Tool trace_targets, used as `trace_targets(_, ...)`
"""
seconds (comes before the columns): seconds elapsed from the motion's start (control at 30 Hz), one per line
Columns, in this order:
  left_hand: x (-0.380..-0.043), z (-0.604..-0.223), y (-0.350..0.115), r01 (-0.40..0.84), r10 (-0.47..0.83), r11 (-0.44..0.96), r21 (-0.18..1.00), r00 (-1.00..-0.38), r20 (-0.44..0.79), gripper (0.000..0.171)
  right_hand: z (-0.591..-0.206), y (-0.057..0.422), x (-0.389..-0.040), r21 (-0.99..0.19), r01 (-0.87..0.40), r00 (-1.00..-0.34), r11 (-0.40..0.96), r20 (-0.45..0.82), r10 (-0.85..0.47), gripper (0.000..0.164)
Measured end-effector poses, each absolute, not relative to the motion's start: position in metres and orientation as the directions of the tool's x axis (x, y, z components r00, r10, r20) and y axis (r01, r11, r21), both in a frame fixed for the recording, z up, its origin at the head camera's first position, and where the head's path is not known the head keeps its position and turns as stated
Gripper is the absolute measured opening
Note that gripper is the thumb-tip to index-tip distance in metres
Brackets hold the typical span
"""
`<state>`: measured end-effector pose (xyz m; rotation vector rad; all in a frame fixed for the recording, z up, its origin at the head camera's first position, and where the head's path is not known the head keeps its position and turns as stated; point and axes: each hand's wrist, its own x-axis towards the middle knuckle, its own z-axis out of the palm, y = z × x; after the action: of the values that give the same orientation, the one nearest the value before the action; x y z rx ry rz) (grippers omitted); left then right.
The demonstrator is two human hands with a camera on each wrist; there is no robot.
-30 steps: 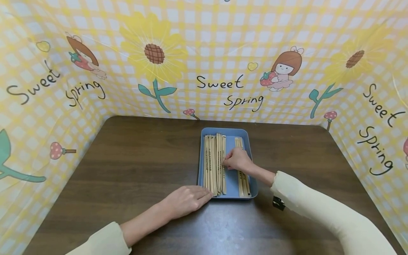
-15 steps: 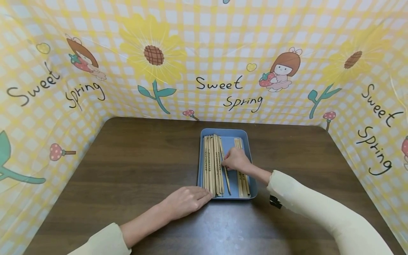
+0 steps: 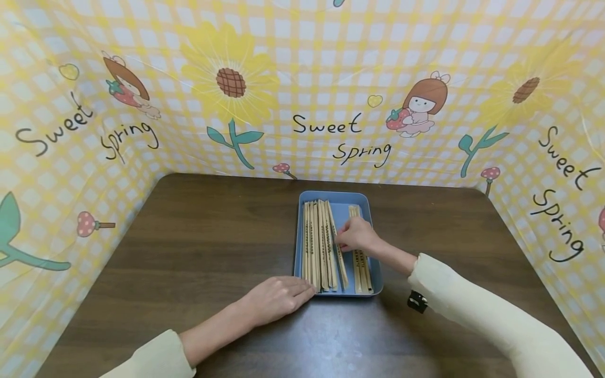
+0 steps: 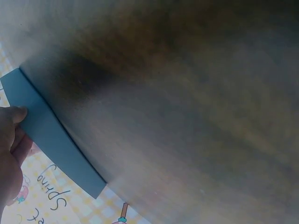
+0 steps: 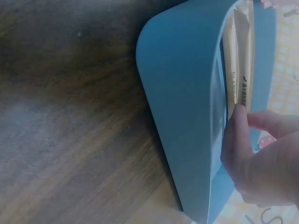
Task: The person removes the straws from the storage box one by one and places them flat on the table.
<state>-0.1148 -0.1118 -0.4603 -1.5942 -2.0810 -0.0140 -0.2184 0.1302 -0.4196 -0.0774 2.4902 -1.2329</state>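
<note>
A blue tray (image 3: 367,202) holds a bundle of long thin paper-wrapped sticks (image 3: 315,247) along its left side. A smaller group of such sticks (image 3: 363,275) lies along its right side. My right hand (image 3: 359,236) reaches into the tray and pinches one paper-wrapped stick (image 3: 344,278) at the bundle's right edge; it slants slightly. The right wrist view shows the right hand (image 5: 261,156) with thumb and finger at a wrapper printed in dark characters. My left hand (image 3: 279,296) grips the tray's near left corner, thumb against the outer wall (image 4: 56,135) in the left wrist view.
The tray stands on a dark brown wooden table (image 3: 212,226). A yellow checked cloth (image 3: 312,68) with flowers and lettering hangs round the back and both sides.
A stick at the bundle's right edge has come away and tilted, its near end shifting right. My right hand has moved slightly right with it. The left hand keeps its place on the tray.
</note>
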Motion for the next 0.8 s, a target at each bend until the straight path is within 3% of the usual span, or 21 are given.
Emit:
trace_targets(0.4,-0.116,-0.461,-0.11,0.901,0.898,0.306,-0.308,-0.165,0.408,0.033,-0.413,0.163,-0.215,-0.837,0.227,-0.926,0.497,-0.344,-0.155,0.006)
trace_targets(0.8,-0.115,-0.461,-0.11,0.9,0.895,0.316,-0.3,-0.178,0.409,0.034,-0.404,0.208,-0.203,-0.857,0.242,-0.93,0.454,-0.339,-0.143,0.023)
